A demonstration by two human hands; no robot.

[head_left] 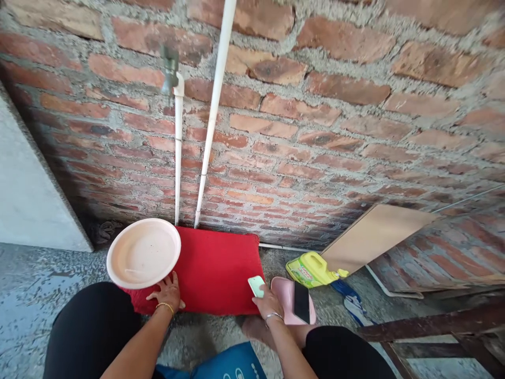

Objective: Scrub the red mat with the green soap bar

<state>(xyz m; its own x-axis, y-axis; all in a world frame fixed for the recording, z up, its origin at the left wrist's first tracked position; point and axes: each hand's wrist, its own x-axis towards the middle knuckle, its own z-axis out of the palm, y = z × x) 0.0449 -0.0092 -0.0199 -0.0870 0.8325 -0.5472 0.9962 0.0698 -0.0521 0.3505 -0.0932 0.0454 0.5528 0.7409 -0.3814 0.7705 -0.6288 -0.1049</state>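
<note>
Red cloth [221, 271], L fingers [174, 280] wide, R fingers [266, 293] holding green bar [256, 285], basin [145, 252] covering cnr

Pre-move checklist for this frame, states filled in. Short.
1. Right hand has hold of the green bar: ok.
2. Left hand clear of the basin: cannot tell, fingers right at its rim.
3. Red cloth uncovered: not ok, basin over its left end.
4. Jug upright: not ok, on its side.
5. Jug leak-free: cannot tell.
6. Black slab off the cloth: ok, it lies on the pink item.
</note>
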